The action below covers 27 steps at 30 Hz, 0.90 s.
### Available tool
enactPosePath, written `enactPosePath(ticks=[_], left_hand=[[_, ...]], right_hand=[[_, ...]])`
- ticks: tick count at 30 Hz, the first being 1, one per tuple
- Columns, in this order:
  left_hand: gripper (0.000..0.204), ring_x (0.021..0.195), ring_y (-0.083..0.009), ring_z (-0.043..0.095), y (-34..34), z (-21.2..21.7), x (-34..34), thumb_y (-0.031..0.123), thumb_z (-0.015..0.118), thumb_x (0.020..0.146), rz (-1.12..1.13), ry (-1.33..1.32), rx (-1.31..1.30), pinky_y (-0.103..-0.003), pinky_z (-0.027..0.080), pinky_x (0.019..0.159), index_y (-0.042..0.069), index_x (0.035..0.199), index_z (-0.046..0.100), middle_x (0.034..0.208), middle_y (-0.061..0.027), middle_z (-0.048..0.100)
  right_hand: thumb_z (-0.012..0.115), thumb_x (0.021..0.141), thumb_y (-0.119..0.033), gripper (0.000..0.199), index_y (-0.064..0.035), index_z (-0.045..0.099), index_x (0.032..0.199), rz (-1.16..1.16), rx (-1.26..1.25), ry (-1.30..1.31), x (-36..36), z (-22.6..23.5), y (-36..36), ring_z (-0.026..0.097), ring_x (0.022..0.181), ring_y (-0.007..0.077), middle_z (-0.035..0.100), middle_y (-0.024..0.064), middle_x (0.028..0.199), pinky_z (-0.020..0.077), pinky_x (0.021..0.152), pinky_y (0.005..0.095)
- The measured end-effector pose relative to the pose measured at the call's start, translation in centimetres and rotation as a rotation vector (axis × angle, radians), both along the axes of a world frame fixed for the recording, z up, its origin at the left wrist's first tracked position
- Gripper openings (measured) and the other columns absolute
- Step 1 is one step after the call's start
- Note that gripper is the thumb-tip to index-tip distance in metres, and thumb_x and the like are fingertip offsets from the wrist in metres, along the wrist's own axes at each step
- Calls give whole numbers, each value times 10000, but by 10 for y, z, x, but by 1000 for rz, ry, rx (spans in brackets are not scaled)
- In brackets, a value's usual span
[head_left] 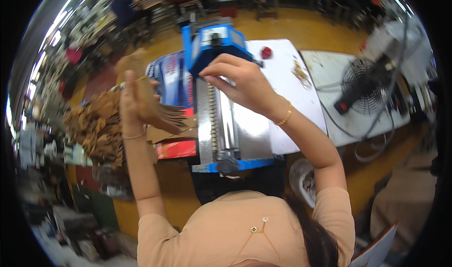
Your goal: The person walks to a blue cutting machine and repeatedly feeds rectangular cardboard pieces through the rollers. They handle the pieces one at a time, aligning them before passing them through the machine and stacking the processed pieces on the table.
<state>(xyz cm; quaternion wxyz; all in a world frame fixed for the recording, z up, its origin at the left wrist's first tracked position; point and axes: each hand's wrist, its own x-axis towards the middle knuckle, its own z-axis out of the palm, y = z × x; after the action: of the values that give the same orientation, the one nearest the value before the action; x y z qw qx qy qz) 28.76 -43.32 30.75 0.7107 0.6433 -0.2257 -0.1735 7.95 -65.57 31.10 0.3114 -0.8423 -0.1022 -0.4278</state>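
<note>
My left hand (134, 99) is raised with its fingers together, closed on a fan-shaped bundle of brown cut strips (165, 116) that spreads toward the machine. My right hand (235, 81) rests with bent fingers on the top of a blue and silver metal machine (221, 125), touching its blue upper housing (214, 43). The machine's long silver bed with a row of teeth runs toward me, ending in a dark knob (229, 165). A heap of brown dried leaves (96, 125) lies to the left of my left hand.
The machine stands on a white board (292, 92) with a small red object (266, 52) on it. A black fan (365, 85) with cables sits on a white table at right. Cardboard pieces (165, 135) lie on a red and blue sheet. Seated people work at the back.
</note>
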Motion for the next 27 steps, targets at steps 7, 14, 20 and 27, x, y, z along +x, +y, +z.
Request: enactPosePath(ticks=[7, 14, 20, 27], left_hand=[[471, 685, -107, 635, -3, -12, -32, 474, 489, 982, -167, 268, -191, -242, 556, 561, 47, 1168, 560, 881, -51, 643], [487, 972, -104, 575, -14, -39, -29, 262, 615, 960, -152, 105, -125, -243, 503, 809, 50, 1340, 397, 1124, -51, 575], [529, 1077, -158, 580, 1, -38, -27, 180, 689, 900, -310, 128, -89, -295, 484, 922, 7, 1327, 430, 1212, -87, 578], [725, 934, -166, 647, 9, -31, -30, 359, 786, 800, -396, 168, 13, -279, 542, 815, -26, 1299, 427, 1086, -100, 624]], right_hand=[[720, 779, -134, 181, -49, 681, 934, 19, -247, -44, 100, -2, 58, 633, 705, 240, 645, 65, 854, 502, 637, 334], [688, 739, -123, 193, -53, 642, 913, -59, -446, 44, 102, -27, 51, 605, 686, 216, 598, 59, 773, 463, 631, 318], [698, 813, -178, 160, -51, 647, 894, 478, 386, 369, 88, -31, 36, 522, 1019, 229, 530, 78, 1034, 426, 918, 331], [629, 941, -264, 206, -66, 579, 965, 778, 935, 585, 80, -35, 27, 514, 931, 81, 554, -28, 911, 420, 865, 280]])
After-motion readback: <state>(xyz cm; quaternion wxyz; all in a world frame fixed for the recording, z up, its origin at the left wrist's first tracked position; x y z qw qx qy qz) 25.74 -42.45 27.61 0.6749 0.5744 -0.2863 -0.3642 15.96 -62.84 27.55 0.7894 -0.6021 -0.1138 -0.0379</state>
